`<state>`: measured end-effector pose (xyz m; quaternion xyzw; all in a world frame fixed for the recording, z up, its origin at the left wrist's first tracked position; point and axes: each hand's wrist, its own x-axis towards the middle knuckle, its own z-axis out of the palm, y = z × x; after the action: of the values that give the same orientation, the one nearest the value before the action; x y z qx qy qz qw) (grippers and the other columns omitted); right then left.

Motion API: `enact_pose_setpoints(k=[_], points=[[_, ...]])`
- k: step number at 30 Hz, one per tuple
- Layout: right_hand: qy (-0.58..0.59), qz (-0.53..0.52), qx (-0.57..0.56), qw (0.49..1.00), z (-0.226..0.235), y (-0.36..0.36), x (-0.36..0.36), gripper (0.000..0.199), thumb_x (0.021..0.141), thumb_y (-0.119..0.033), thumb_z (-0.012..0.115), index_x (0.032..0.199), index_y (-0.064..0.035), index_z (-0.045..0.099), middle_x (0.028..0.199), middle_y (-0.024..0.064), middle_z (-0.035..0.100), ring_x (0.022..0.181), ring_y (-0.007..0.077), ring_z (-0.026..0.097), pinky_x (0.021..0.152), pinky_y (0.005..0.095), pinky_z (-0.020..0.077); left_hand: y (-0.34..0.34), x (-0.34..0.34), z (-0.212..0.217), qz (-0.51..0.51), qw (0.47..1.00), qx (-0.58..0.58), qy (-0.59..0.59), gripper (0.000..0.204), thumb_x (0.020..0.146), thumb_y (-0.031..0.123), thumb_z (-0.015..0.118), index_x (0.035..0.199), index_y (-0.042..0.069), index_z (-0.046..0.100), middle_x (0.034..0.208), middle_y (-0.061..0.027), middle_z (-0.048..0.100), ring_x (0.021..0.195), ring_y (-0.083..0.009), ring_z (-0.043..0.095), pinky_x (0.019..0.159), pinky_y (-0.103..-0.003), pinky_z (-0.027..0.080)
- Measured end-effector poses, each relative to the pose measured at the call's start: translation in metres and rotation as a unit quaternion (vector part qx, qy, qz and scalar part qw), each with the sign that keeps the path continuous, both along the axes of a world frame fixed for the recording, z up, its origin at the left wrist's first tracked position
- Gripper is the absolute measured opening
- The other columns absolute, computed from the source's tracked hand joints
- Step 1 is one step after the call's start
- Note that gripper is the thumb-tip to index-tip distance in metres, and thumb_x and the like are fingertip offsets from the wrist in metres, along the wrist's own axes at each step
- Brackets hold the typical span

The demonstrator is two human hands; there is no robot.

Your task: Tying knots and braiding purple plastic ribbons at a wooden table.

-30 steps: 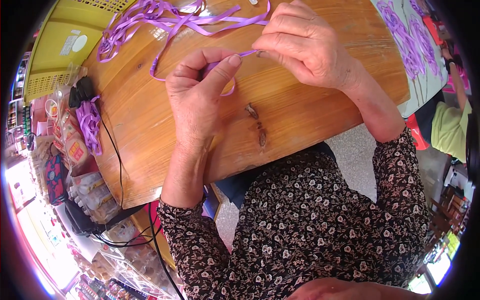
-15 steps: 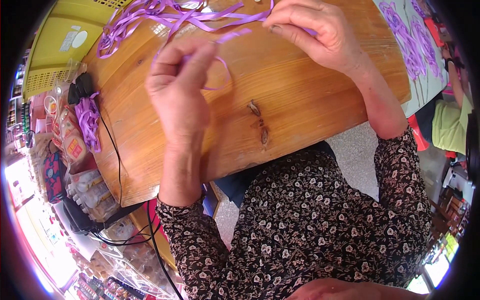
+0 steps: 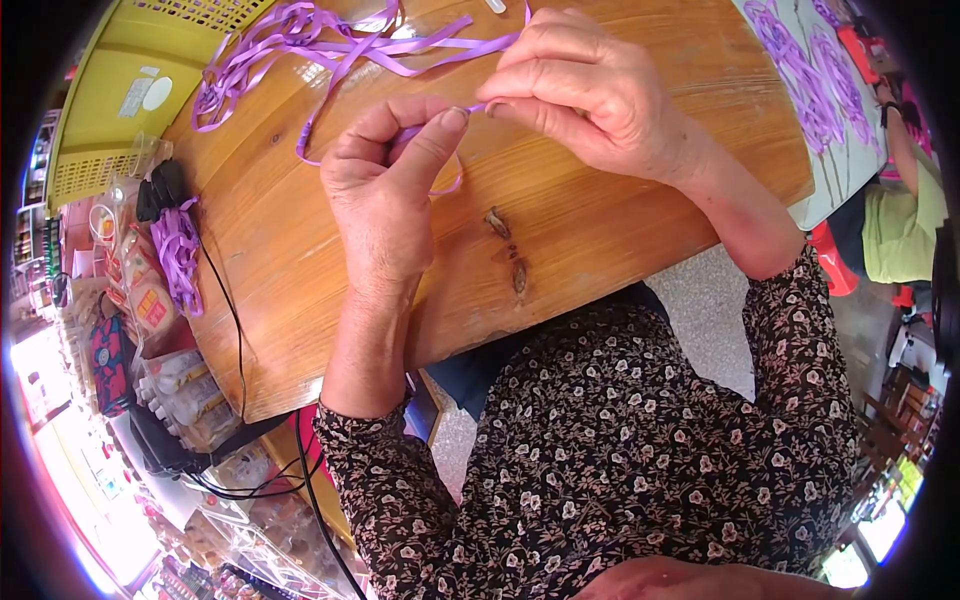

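Above the wooden table [image 3: 600, 230], my left hand [image 3: 395, 180] and my right hand [image 3: 590, 95] are close together, each closed in a pinch. A short bit of purple ribbon [image 3: 475, 108] shows between the two sets of fingertips. My left thumb and forefinger grip it, and a loop of the same ribbon hangs below that hand. The right fingers also close on purple ribbon, though its end is hidden by them. Beyond my hands lies a loose tangle of purple ribbons [image 3: 290, 40], with strands running toward my right hand.
A yellow plastic crate [image 3: 100, 100] stands at the far left. Beside the table's left edge hang a purple ribbon bundle [image 3: 176, 255] and a black cable [image 3: 225, 300]. More purple ribbons [image 3: 800, 80] lie on a white surface at far right, near another person's green-yellow garment [image 3: 900, 235].
My left hand has moved right and my right hand has come left and nearer, so the fingertips now almost meet. The ribbon end that stuck out of my left hand is now between both hands.
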<state>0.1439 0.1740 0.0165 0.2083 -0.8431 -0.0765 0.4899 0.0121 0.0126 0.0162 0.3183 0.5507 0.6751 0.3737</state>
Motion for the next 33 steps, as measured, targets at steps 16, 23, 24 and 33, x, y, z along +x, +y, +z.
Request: enact_pose_setpoints(k=[16,23,24,33], points=[[-0.083,0.016,-0.278,0.957,0.005,-0.02,0.002,0.011,0.072,-0.006,0.068,0.081,-0.0035,0.062,0.077,0.0081,0.058,0.072,0.0238,0.056,0.065,0.032,0.043,0.002,-0.013,-0.005,0.011,0.999,0.001,0.04,0.009,0.075,0.0,0.069,0.083,0.0,0.066,0.071,0.0022,0.06,0.064,-0.003,0.051,0.057,-0.015,0.038],[-0.147,0.017,-0.369,0.918,-0.018,-0.017,-0.001,0.045,0.073,-0.018,0.073,0.113,-0.0043,0.058,0.103,0.0116,0.063,0.094,0.0225,0.06,0.084,0.0337,0.0456,0.005,-0.003,-0.005,-0.081,0.982,0.099,-0.141,0.009,0.082,0.002,0.06,0.09,0.0,0.063,0.063,0.0031,0.049,0.053,-0.0048,0.035,0.05,-0.02,0.027],[-0.143,0.016,-0.362,0.921,-0.019,-0.022,-0.004,0.045,0.073,-0.018,0.073,0.113,-0.0043,0.058,0.103,0.0116,0.063,0.094,0.0225,0.06,0.084,0.0337,0.0456,0.002,0.002,0.002,-0.079,0.975,0.113,-0.175,0.011,0.084,0.001,0.056,0.094,-0.001,0.062,0.06,0.0034,0.043,0.052,-0.006,0.029,0.049,-0.022,0.024],[-0.454,0.123,-0.533,0.703,-0.005,-0.049,-0.004,0.028,0.075,-0.004,0.068,0.102,0.0004,0.06,0.088,0.0088,0.063,0.086,0.0167,0.06,0.075,0.0289,0.0469,-0.009,0.0,0.01,-0.139,0.947,0.209,-0.201,0.01,0.083,0.001,0.059,0.093,0.0,0.06,0.063,0.0006,0.051,0.053,-0.0077,0.038,0.049,-0.022,0.03]])
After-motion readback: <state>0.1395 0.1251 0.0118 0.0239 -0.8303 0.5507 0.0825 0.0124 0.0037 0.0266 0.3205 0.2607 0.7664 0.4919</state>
